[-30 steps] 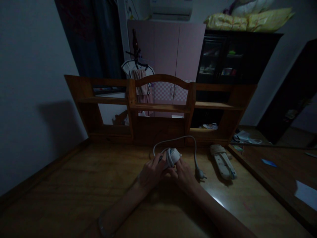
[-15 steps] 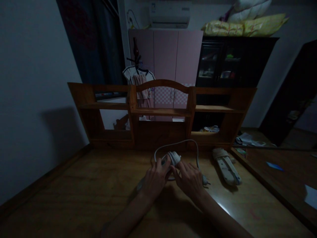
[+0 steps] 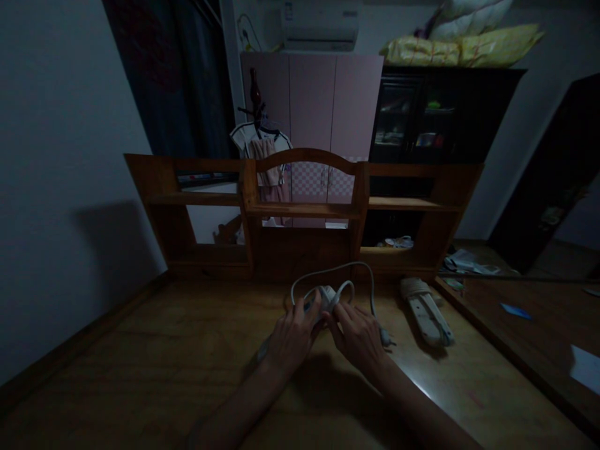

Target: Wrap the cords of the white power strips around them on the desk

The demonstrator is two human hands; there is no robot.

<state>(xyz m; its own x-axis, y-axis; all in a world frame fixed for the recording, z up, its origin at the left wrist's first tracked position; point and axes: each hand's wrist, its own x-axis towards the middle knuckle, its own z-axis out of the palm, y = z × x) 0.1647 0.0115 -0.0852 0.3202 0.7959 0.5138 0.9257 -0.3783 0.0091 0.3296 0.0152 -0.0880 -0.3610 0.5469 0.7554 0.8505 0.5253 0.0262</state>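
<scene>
Above the wooden desk, my left hand (image 3: 294, 331) is closed around a white power strip (image 3: 327, 299); its far end shows past the fingers and most of its body is covered. My right hand (image 3: 355, 331) pinches the white power cord (image 3: 347, 286), which rises in a small loop at the strip's far end. A longer stretch of the cord arcs behind both hands and comes down on the right to the plug (image 3: 387, 338), which lies just beyond my right wrist with its prongs pointing right.
On the right of the desk (image 3: 187, 350) lies a second white power strip (image 3: 427, 315) with cord wound round one end. A wooden shelf unit (image 3: 304, 212) stands along the back edge. To the right is a lower brown surface with a blue card (image 3: 515, 310) and white paper (image 3: 585, 367).
A small loop of cord now stands up at the strip's far end, by my right fingers. My left hand keeps its hold on the strip. The view has shifted slightly.
</scene>
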